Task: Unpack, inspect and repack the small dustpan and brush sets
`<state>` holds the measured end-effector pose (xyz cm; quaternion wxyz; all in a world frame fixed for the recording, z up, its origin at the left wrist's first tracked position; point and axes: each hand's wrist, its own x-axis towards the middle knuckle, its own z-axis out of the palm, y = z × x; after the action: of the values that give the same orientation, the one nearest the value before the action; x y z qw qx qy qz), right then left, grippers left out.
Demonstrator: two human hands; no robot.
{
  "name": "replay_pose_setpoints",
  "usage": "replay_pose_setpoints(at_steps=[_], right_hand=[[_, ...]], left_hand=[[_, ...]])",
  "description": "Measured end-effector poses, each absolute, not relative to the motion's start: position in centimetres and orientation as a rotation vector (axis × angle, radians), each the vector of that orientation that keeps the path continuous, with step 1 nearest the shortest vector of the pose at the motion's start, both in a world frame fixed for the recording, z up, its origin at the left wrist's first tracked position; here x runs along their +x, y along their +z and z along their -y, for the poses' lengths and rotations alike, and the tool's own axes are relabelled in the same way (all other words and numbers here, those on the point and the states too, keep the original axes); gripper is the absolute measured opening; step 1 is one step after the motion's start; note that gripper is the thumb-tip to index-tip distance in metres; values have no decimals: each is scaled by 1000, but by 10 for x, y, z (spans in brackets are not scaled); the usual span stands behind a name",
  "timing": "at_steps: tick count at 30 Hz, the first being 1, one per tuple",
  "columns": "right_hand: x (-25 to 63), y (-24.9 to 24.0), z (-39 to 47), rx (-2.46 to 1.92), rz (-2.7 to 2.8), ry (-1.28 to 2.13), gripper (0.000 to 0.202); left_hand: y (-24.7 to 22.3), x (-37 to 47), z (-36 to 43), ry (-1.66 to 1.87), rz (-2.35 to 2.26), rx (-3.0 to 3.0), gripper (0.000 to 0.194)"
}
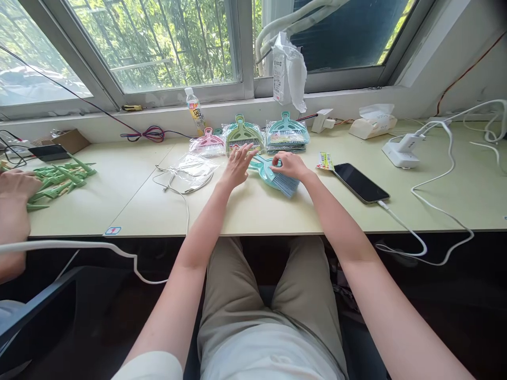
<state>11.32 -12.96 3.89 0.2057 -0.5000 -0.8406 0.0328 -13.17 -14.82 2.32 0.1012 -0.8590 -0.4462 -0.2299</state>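
A small teal dustpan [263, 170] lies on the table in front of me. A hand brush with blue-grey bristles [287, 186] rests over its right side, bristles toward me. My left hand [238, 166] is at the dustpan's left, fingers stretched out and apart near its handle end. My right hand [292, 165] is closed above the brush, thumb and fingertips pinched at its upper part; the exact grip is partly hidden. Just behind stand wrapped dustpan-and-brush sets: a pink one [208, 142], a green one [243, 136] and a teal stack [287, 133].
Clear plastic bags [196, 168] and a white cable lie left. On the right are a colourful packet [325, 161], a charging phone [361, 182], a power strip [401, 152] and tissues [373, 121]. Another person's hand [18, 184] is by green pieces [63, 178]. A bottle [195, 111] stands behind.
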Motion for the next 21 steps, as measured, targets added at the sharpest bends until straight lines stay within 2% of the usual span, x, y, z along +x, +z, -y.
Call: replay_pose_setpoints(at_steps=[2,7,16,21], right_hand=[[112,36,128,-1368,2370,85,19],[108,26,123,-1318,2400,105,18],[116,14,104,-1171,2275,480,32],[118,11,101,-1206,2281,416,28]], left_hand=[[20,-130,144,-684,1269,-2566,74],[7,-116,131,-599,1230,-2584,46],[4,-114,135,-537,1197,-2582,45],[5,-111,137,-399,1250,-2581,48]])
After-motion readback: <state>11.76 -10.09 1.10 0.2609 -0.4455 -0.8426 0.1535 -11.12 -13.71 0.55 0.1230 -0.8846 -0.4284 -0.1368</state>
